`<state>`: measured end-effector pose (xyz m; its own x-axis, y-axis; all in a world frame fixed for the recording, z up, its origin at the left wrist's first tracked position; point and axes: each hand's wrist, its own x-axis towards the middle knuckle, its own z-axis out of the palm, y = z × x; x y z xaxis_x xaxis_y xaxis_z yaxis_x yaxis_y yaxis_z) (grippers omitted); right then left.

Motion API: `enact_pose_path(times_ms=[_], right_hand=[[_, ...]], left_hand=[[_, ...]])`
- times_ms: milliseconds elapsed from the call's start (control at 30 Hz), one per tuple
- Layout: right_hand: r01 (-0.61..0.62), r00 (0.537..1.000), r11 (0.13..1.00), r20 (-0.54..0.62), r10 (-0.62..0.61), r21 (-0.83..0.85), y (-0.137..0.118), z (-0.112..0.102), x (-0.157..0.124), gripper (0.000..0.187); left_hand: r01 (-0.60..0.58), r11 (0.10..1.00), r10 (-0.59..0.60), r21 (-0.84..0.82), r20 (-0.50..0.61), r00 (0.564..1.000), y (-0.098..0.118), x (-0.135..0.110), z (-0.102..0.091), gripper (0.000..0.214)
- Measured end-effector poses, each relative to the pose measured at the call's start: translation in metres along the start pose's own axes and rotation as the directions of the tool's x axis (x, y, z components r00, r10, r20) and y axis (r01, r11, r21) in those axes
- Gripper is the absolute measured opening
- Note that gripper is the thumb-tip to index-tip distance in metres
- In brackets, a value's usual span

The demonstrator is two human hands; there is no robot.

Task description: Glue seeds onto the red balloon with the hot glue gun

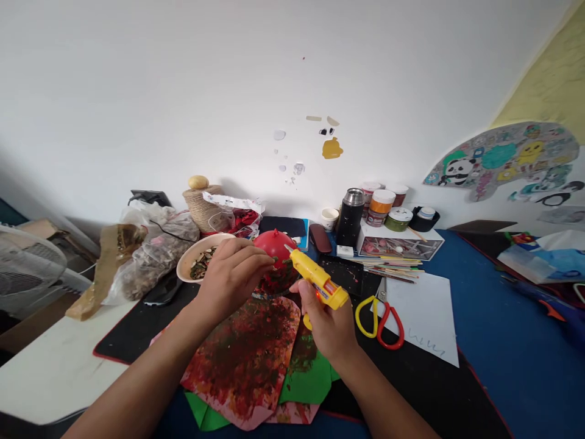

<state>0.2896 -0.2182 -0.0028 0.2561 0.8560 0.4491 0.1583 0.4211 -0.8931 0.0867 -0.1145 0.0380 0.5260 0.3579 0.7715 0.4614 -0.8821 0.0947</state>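
In my right hand point(331, 323) is a yellow glue gun point(320, 279), its nozzle pointing up and left toward a red balloon point(274, 245). The balloon's lower part carries dark and greenish pieces, partly behind my hands. My left hand point(237, 268) is at the balloon's left side, thumb and fingers pinched together; whatever small thing is at the fingertips is too small to name. Behind this hand stands a pale bowl point(183, 263) with seed-like flakes point(201, 262) in it. Below both hands lie a paint-smeared pink sheet point(247, 360) and green sheets point(308, 381).
Scissors point(380, 323) with yellow and red handles lie right, beside white paper point(423, 317). Behind stand a black thermos point(351, 219), paint jars point(381, 204) on a small drawer box point(402, 247), and a twine spool point(205, 210). A filled plastic bag point(153, 250) and fan point(39, 262) are left.
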Motion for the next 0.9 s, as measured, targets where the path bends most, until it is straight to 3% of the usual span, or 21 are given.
enact_pose_path(times_ms=[333, 900], right_hand=[[-0.015, 1.0, 1.0, -0.008, 0.015, 0.008, 0.0, -0.003, 0.002, 0.049], [0.088, 0.996, 0.99, 0.03, -0.085, -0.107, -0.005, -0.001, 0.001, 0.038]], left_hand=[[-0.095, 0.984, 0.102, 0.15, -0.037, 0.994, 0.002, -0.015, 0.0, 0.006], [-0.253, 0.943, 0.219, 0.214, 0.172, 0.96, -0.003, -0.007, 0.003, 0.015]])
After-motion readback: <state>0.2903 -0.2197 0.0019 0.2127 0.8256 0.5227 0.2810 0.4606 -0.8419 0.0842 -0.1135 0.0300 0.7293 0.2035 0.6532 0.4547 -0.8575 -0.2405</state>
